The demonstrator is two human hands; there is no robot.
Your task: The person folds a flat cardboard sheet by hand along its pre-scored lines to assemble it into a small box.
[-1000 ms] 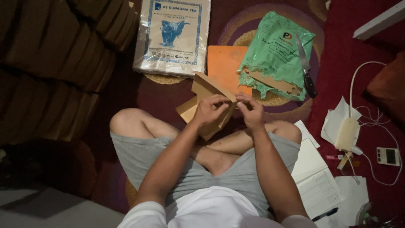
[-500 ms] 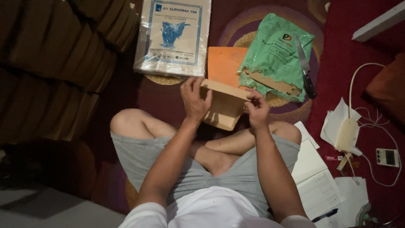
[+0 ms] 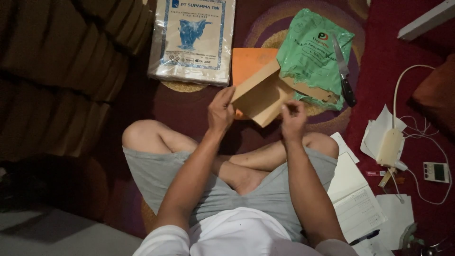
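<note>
I sit cross-legged on a dark red carpet and hold a folded brown paper piece in front of my knees. My left hand grips its left edge with the fingers curled over the top. My right hand pinches its lower right edge between thumb and fingers. The paper tilts up to the right and partly covers an orange sheet lying on the floor beyond it.
A clear-wrapped pack of paper lies at the top. A green plastic bag with a knife on it lies to the right. An open notebook, a white cable, a small timer and loose papers lie at the right.
The brown paper has been turned and lifted, now tilting up to the right. My hands have moved apart along its edges, the left one higher than before.
</note>
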